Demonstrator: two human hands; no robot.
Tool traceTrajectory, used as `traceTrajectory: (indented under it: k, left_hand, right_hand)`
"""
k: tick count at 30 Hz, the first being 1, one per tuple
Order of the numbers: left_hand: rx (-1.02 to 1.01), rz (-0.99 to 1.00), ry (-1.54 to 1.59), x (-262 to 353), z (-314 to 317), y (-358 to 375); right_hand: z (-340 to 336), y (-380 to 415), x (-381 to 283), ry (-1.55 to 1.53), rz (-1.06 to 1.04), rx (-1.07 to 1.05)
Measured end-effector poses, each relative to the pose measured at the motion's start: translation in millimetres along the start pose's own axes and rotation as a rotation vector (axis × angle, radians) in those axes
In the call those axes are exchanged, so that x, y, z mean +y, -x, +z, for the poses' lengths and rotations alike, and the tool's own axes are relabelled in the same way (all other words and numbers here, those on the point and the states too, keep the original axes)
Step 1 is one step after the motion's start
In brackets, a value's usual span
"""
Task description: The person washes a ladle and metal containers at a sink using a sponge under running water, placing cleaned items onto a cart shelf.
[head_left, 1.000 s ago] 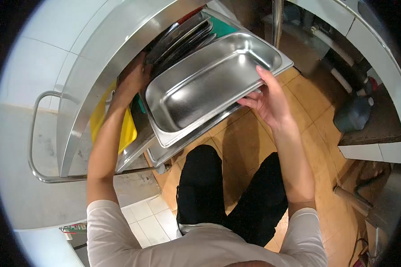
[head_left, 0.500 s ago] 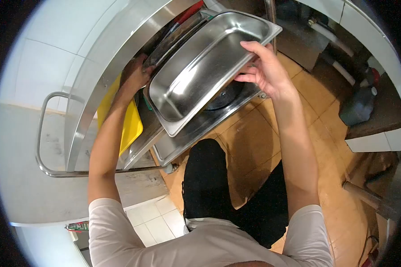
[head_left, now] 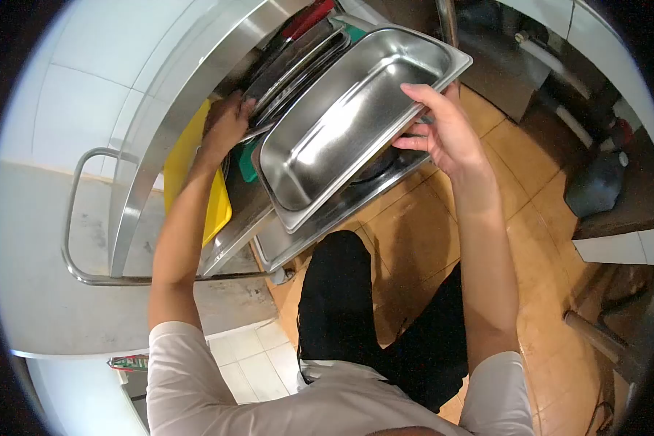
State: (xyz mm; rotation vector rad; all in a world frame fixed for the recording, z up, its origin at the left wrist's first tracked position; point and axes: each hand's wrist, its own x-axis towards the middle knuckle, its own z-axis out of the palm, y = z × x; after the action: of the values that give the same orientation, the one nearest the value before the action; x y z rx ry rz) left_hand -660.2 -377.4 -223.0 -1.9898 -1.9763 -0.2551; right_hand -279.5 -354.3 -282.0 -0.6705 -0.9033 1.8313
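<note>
Slightly toward three o'clock has the steel pan (head_left: 367, 109) been shifted since half a second ago, and a wider gap is now seen between it and the stack of dark trays (head_left: 298, 73), so that a green piece (head_left: 247, 163) is shown again at ten o'clock. The pan itself lies at twelve to one o'clock, tilted, with its hollow side turned up; nothing is seen inside.

At two o'clock, its long near rim is gripped by the right hand (head_left: 447, 131), with the thumb laid over the rim and the fingers placed underneath. At ten to eleven o'clock, the left hand (head_left: 225, 127) is held with bent fingers at the near end of the stack; whether something is gripped there cannot be told. Beside its forearm, between nine and ten o'clock, a yellow tray (head_left: 218, 203) is partly covered. Below the pan, a lower metal shelf (head_left: 276, 251) is seen, and whether the pan is supported by anything besides the right hand cannot be judged.

For good handling, the pan should be kept steady and clear of the stack, because by a one-handed grip on one side it can easily be twisted. It seems advisable that the trays be handled gently by the left hand, so that no slide is started, and that the fingers be kept out of the narrow gaps.
</note>
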Motion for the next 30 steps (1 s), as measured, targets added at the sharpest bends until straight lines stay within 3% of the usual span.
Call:
traceTrajectory:
  k: [3,15,18,21,24,30]
  left_hand:
    - [0.098,0.089,-0.078,2,2,1]
    - [0.089,0.117,-0.086,6,0,-7]
    - [-0.191,-0.193,-0.069,19,-15,-7]
    - [-0.208,-0.223,-0.053,12,-18,-4]
    - [0.037,-0.040,-0.010,2,-7,1]
    - [0.158,0.049,0.027,-1,12,5]
  right_hand:
    - [4,-2,1,0.026,-0.006,0.025]
    - [-10,-23,8,0.031,0.084,-0.022]
    - [-9,-28,10,0.032,0.075,-0.016]
    - [-6,-30,11,0.047,0.051,0.003]
    - [-3,-30,5,0.054,0.041,0.006]
    - [-10,-32,4,0.007,0.058,0.007]
